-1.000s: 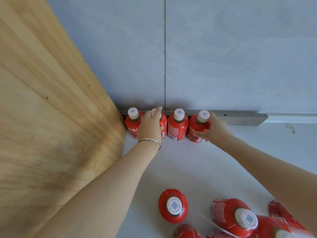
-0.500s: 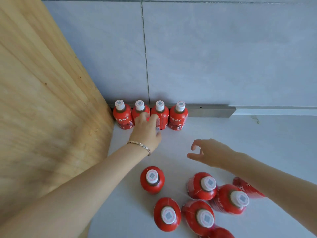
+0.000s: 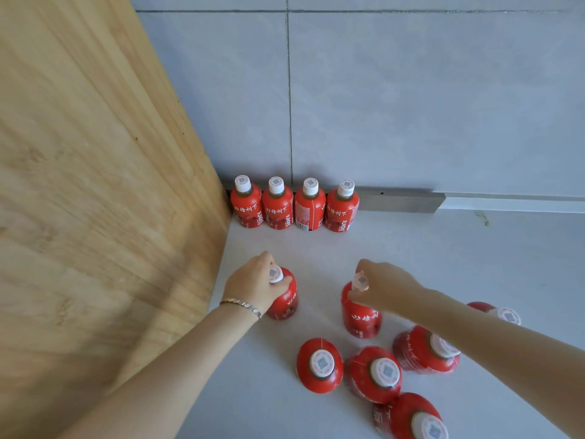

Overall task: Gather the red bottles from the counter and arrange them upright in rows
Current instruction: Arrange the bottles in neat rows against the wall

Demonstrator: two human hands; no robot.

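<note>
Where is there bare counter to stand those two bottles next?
A bare strip lies in front of the back row of four bottles, between it and the left hand and right hand. The counter right of that row, along the metal strip, is bare too. The loose bottles nearest the camera are crowded.

"JUICE" on red bottles [image 3: 342, 210]

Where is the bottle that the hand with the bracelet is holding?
In the head view, the left hand grips that bottle by its cap, left of centre on the counter, close to the wooden panel and in front of the back row.
</note>
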